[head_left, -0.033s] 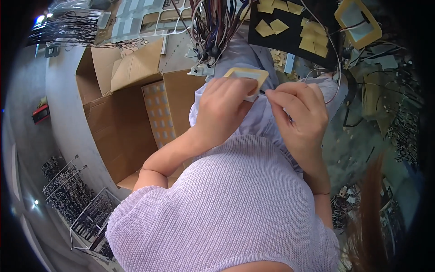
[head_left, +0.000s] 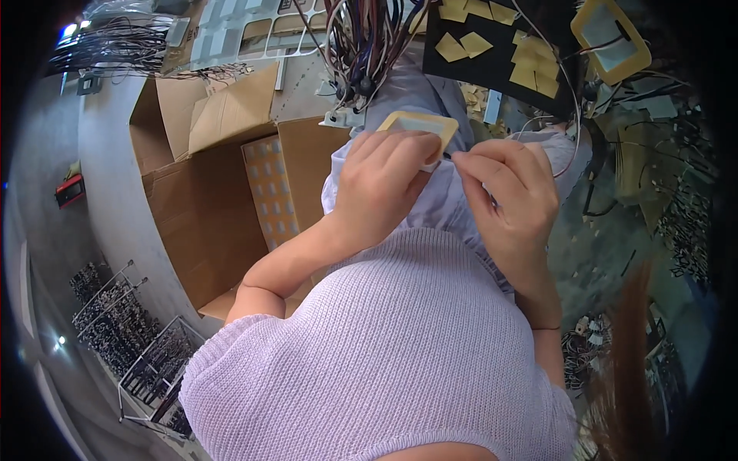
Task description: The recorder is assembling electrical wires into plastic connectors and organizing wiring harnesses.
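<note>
In my left hand [head_left: 384, 173], fingers curled over its near side, is a small shallow rectangular piece with a yellowish rim and pale grey inside [head_left: 419, 121]. It is above my lap. Close to its right corner, my right hand [head_left: 513, 188] has thumb and forefinger pressed together on a thin dark wire end [head_left: 448, 155]. Most of that end is hidden by the fingers. A thin pale wire [head_left: 573, 134] curves down toward the back of my right hand. A similar yellow-rimmed piece [head_left: 611, 46] with a dark wire lies at the upper right.
Left of my legs stands an open cardboard box [head_left: 207, 223] with a patterned sheet [head_left: 269, 188] inside. Ahead hang bundled wires [head_left: 361, 54]. A black board [head_left: 492, 73] bears several yellow squares. Racks of dark parts [head_left: 123, 323] stand at the lower left; more wires [head_left: 684, 223] lie right.
</note>
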Tool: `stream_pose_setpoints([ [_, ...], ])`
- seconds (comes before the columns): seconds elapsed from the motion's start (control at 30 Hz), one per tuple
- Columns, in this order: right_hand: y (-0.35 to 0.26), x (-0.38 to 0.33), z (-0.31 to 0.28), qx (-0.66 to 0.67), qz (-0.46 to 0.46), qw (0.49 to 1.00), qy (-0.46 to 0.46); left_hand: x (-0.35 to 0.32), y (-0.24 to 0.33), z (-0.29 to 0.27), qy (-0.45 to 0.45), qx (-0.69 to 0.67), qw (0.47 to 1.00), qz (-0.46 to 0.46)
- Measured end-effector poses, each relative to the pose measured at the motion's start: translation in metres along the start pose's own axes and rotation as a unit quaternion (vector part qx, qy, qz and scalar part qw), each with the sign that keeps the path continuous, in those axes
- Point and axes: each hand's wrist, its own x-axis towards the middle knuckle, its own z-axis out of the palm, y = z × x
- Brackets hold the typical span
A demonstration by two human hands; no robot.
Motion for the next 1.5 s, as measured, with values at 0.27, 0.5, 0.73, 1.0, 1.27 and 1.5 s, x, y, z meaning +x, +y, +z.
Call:
stream_pose_setpoints([
  [0.27, 0.010, 0.003, 0.005, 0.105, 0.121, 0.986, -0.039, -0.003, 0.000, 0.002, 0.016, 0.006, 0.999, 0.030],
  [0.5, 0.007, 0.009, -0.004, 0.198, 0.245, 0.946, -0.083, -0.002, -0.008, 0.009, 0.004, 0.036, 0.997, 0.070],
  [0.73, 0.013, 0.004, 0.002, 0.190, 0.208, 0.957, -0.069, -0.004, -0.007, 0.008, -0.022, -0.026, 0.999, 0.017],
  [1.0, 0.021, 0.003, -0.002, 0.201, 0.150, 0.965, -0.079, 0.000, -0.006, 0.004, -0.052, -0.145, 0.984, -0.090],
  [1.27, 0.014, -0.001, 0.012, 0.047, 0.069, 0.996, -0.025, -0.002, -0.007, 0.010, -0.075, -0.082, 0.991, -0.072],
  [1.5, 0.032, -0.007, 0.002, 0.177, 0.184, 0.967, -0.026, 0.012, -0.005, -0.003, -0.211, -0.505, 0.770, -0.329],
])
